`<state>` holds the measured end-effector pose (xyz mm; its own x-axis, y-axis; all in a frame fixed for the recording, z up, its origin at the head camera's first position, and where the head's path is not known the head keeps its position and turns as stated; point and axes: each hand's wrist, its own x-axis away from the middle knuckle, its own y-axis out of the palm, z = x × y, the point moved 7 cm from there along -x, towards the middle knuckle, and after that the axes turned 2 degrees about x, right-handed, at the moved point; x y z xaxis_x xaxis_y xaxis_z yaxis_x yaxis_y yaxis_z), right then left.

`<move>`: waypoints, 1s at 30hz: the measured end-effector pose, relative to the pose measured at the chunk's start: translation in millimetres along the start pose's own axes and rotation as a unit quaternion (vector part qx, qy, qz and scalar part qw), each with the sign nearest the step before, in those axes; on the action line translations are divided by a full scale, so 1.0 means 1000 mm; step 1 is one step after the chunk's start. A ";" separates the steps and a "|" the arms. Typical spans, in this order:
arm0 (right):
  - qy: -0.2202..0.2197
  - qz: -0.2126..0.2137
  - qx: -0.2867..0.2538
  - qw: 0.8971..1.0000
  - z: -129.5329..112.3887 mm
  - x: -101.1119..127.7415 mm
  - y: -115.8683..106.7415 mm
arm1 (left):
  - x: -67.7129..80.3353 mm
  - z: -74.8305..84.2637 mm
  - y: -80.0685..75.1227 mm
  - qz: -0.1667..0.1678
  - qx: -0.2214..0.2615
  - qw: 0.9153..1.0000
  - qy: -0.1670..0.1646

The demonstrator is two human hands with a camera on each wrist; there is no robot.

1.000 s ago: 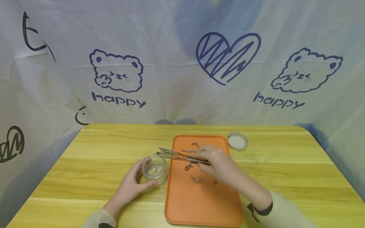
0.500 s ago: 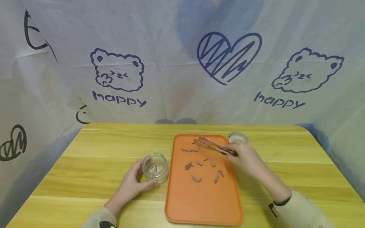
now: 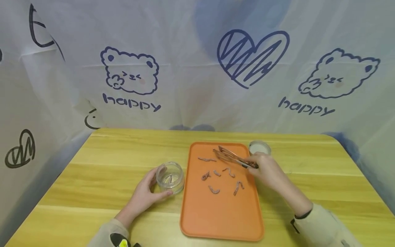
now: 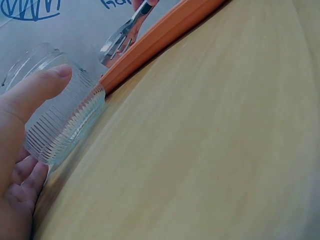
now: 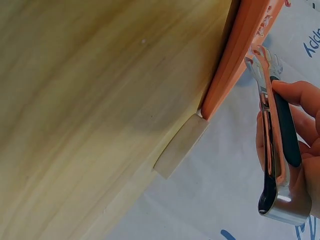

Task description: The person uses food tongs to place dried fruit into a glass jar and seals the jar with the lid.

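So, everything here sits around the orange tray (image 3: 220,212) on the yellow wooden table (image 3: 92,192). The right hand (image 3: 267,169) is wrapped around the handle end of a pair of metal tongs (image 3: 233,157), over the tray's far right corner, tips pointing in over the far end of the tray. From the wrist view the two arms look squeezed nearly together, but I can't tell if anything's caught between the tips.

The left hand (image 3: 145,195) cups a small clear ribbed jar (image 3: 170,177) standing upright just off the tray's left edge, thumb on one side and fingers round the other. Something thin lies inside it.

Scattered over the tray's far half are little pinkish-brown worm-like strips (image 3: 213,189), well apart from each other. My guess: they're light, soft and floppy, maybe a bit slick, so I'd pinch one across its middle with a gentle squeeze; grab an end and it'll likely dangle or slip out.

A round white lid (image 3: 260,147) sits just past the tray's far right corner, beside the right hand.
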<state>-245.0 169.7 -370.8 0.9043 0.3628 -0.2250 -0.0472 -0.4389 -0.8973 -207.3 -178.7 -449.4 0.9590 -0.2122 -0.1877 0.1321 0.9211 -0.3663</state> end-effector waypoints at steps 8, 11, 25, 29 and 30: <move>0.008 -0.004 -0.008 1.000 0.002 0.000 0.000 | -0.004 0.003 -0.001 0.000 0.004 1.000 0.005; 0.006 -0.006 -0.013 1.000 0.001 0.000 0.000 | -0.004 0.003 -0.001 -0.003 0.008 1.000 0.002; 0.000 -0.006 -0.017 1.000 -0.001 0.002 0.003 | 0.000 0.023 0.001 -0.010 0.004 1.000 0.002; 0.000 -0.003 -0.019 1.000 0.000 0.003 0.003 | 0.002 0.030 0.001 -0.012 -0.002 1.000 -0.005; 0.001 -0.003 -0.020 1.000 0.000 0.003 0.004 | 0.002 0.028 0.001 -0.011 -0.002 1.000 -0.007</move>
<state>-242.4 169.1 -374.7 0.9056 0.3633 -0.2189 -0.0254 -0.4688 -0.8830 -198.7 -169.1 -424.3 0.9590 -0.2286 -0.1672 0.1526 0.9144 -0.3748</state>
